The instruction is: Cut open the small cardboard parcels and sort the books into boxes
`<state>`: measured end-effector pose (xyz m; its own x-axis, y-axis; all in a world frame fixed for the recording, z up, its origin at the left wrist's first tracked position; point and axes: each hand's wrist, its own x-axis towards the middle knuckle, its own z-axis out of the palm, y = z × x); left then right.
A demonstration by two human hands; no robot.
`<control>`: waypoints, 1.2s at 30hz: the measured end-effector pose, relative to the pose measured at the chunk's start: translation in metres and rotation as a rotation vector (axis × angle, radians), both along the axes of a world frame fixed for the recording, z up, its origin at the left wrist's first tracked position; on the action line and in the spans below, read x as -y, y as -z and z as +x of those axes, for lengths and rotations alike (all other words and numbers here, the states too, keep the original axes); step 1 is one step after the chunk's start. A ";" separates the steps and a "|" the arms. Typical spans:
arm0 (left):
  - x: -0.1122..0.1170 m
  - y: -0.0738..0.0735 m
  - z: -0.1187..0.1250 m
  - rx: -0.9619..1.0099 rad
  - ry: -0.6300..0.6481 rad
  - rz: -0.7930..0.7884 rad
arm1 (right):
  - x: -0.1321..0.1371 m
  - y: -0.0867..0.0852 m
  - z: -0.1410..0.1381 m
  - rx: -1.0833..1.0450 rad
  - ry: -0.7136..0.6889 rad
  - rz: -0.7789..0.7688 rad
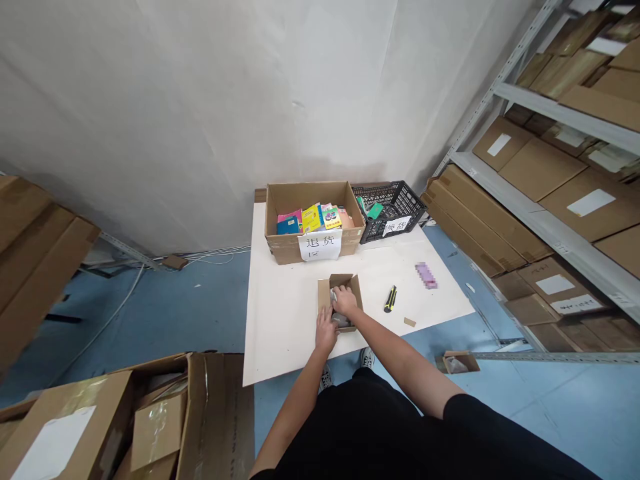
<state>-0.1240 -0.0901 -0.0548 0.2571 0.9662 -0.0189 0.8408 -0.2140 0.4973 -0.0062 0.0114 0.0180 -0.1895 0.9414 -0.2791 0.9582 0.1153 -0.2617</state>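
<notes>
White table [280, 300], bearing all listed below; at the back, large carton [280, 250] of colourful booklets [311, 219], black crate [373, 233] beside it; near the front edge, small box [324, 293], flaps apart, opening judged done; inside it, right hand [344, 301], fingers curled against greyish contents [343, 321], unable to tell whether gripping; at the box's left side, left hand [326, 328], fingers bent near the edge, hold likewise unclear; contents not yet out, handling of them judged unfinished; farther right, blurred purple item [427, 275], black-and-yellow cutter [391, 299] out of hand, cardboard scrap [410, 322]
</notes>
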 end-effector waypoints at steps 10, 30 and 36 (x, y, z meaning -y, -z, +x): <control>-0.009 0.003 -0.025 0.028 -0.063 -0.084 | -0.009 -0.049 -0.029 -0.140 -0.114 0.288; -0.006 0.004 -0.177 -0.051 -0.166 0.055 | -0.041 -0.041 0.065 -0.134 0.208 0.243; 0.002 -0.021 -0.174 -0.036 -0.144 0.096 | -0.016 0.026 0.082 -0.172 0.166 0.092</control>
<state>-0.2982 -0.0918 -0.0340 0.1168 0.9908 0.0687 0.8829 -0.1353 0.4497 0.0754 0.0273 -0.0079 -0.0680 0.9834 -0.1681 0.9082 -0.0087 -0.4183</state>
